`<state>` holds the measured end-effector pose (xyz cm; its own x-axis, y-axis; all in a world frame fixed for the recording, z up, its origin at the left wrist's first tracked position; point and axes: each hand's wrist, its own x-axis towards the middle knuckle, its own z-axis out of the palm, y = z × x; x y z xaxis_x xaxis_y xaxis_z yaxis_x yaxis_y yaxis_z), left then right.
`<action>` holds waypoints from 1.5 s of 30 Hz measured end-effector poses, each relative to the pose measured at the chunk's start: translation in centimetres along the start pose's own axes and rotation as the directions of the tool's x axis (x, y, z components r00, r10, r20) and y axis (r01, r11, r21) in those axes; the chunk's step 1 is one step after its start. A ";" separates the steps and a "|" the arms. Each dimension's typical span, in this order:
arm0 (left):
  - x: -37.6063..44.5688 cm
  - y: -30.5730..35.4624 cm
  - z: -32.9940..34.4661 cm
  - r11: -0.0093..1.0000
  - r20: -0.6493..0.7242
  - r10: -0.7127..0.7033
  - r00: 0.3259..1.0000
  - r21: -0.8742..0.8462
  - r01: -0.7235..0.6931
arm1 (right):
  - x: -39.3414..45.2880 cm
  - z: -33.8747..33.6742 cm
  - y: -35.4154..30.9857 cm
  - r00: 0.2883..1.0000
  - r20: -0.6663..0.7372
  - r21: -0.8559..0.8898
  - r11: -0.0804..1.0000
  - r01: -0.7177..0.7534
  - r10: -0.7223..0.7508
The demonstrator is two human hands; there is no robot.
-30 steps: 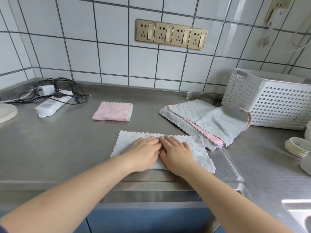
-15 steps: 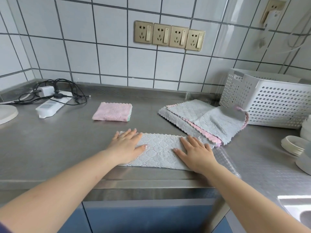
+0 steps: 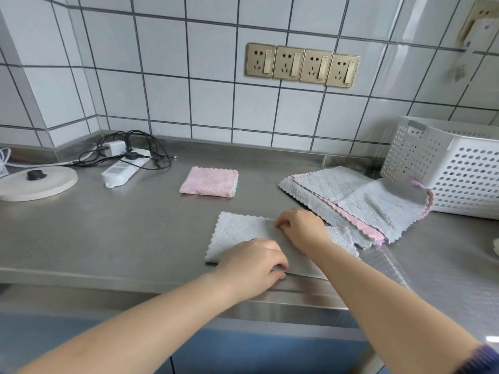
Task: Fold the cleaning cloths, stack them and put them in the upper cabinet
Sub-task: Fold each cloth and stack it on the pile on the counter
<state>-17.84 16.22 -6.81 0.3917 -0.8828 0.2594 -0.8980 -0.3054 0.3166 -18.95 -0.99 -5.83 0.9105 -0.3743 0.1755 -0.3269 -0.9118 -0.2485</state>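
A grey cleaning cloth (image 3: 237,234), folded into a strip, lies near the front edge of the steel counter (image 3: 108,233). My left hand (image 3: 256,261) grips its near edge with curled fingers. My right hand (image 3: 301,228) pinches the far edge around the strip's middle. The strip's right end shows past my right wrist. A folded pink cloth (image 3: 208,182) lies further back. A pile of unfolded grey and pink cloths (image 3: 359,201) lies at the right. The upper cabinet is out of view.
A white perforated basket (image 3: 459,174) stands at the back right, touching the cloth pile. At the back left are a white power strip (image 3: 121,171) with tangled black cables and a round white disc (image 3: 37,182). Wall sockets (image 3: 302,64) sit above.
Both hands were flat on the cloth, then slid apart along it. Now they have come back to its middle with fingers curled on its near and far edges. The view has shifted left.
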 end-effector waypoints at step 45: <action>-6.6 -3.5 -3.1 0.973 0.355 0.078 0.932 0.175 -0.148 | -13.9 -1.1 4.5 0.813 0.008 -0.096 0.809 0.580 -0.583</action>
<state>-16.72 24.23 -6.81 0.2240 -0.9729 -0.0573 -0.9672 -0.2291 0.1100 -33.38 -0.12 -8.31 0.9324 0.2282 0.2802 0.2398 -0.9708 -0.0072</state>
